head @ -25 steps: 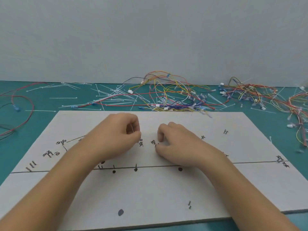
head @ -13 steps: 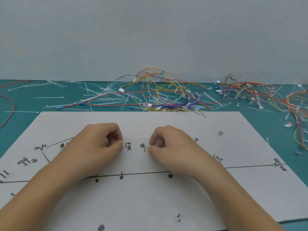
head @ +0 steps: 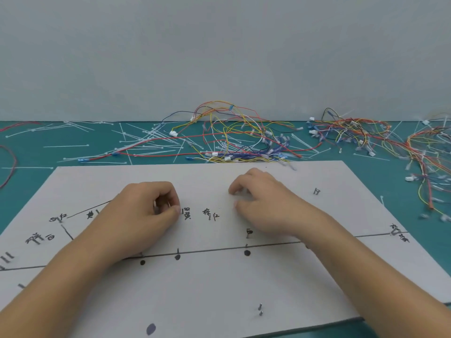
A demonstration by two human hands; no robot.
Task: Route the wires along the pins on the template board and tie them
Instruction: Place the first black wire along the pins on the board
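The white template board [head: 219, 289] lies flat before me, with drawn black lines, handwritten labels and short metal pins [head: 260, 309]. No wire lies on the board. My left hand [head: 144, 215] rests on its middle left with the fingers curled in and the thumb tip against the index tip beside a pin; I see nothing held in it. My right hand [head: 266, 203] hovers on the board's middle right, fingers loosely bent and spread, tips near the surface, holding nothing. A tangled pile of coloured wires [head: 234, 142] sits just beyond the board's far edge.
The board sits on a teal mat [head: 31, 152]. White cable ties [head: 146, 142] are scattered at the back left. A second heap of wires [head: 366, 135] spreads along the back right and down the right side. A red wire [head: 9, 162] loops at the far left. A grey wall stands behind.
My right hand has moved away from the left, up and to the right, and its fingers have loosened, uncovering labels and a pin between the hands. The left hand stays curled.
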